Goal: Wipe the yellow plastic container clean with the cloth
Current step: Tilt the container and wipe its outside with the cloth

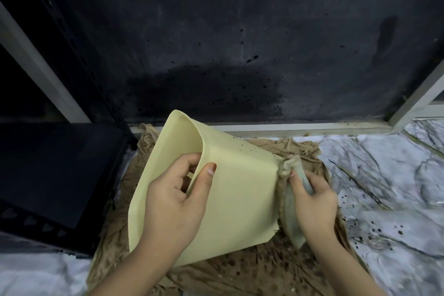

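The yellow container (230,199) was tipped on its side over a brown rag (240,274) spread on the marble worktop (389,175), open mouth facing left and its base end pointing right. A scatter of dark specks showed on its upper side near the far edge.

The left hand (175,204) had it by the rim: thumb flat on the outside wall, the other fingers (189,163) curled over the edge into the inside, so a proper pinch on the rim. The right hand (312,202) was at the base end, fingers bent around a pale cloth (292,221) bunched up and pressed against the container's bottom edge. The cloth hung down below the hand, and a wad of it sat right at the top corner of the base.

Around that, the brown rag was crumpled and spotted with dark stains. The marble to the right had black splatter on it too. A black box-like thing (55,175) sat on the left, and a dark wall (240,43) with splash marks stood behind everything.
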The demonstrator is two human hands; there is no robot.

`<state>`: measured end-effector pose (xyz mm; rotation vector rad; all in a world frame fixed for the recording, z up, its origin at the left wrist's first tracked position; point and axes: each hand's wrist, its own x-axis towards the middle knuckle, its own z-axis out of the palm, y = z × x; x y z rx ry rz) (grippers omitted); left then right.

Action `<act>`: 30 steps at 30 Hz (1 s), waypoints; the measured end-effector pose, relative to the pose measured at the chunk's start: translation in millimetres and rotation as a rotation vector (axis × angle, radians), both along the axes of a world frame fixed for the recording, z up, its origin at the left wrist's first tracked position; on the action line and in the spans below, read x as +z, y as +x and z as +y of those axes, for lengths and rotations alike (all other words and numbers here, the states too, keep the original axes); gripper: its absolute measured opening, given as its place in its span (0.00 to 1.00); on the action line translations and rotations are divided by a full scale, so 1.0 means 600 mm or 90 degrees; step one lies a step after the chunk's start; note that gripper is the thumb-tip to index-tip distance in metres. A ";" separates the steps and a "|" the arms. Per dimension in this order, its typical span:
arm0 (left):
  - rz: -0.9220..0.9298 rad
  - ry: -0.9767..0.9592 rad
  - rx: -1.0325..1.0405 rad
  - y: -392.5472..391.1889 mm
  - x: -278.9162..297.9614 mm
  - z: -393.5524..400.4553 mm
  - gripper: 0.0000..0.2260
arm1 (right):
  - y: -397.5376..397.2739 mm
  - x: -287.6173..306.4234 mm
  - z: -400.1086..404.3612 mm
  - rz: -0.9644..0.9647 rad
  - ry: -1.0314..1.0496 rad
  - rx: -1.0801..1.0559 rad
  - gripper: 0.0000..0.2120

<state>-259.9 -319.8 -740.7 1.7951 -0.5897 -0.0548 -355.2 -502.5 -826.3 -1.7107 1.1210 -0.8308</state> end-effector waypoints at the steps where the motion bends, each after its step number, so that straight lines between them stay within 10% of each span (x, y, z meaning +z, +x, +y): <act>1: -0.007 -0.002 -0.005 0.001 0.000 0.000 0.07 | 0.005 0.014 0.014 -0.020 -0.029 0.023 0.06; 11: -0.016 0.015 -0.024 0.002 0.003 0.004 0.10 | 0.055 0.149 0.078 -0.060 -0.078 0.321 0.03; 30: 0.027 0.008 -0.011 0.003 0.004 0.018 0.09 | 0.003 0.028 -0.047 0.122 0.027 0.100 0.08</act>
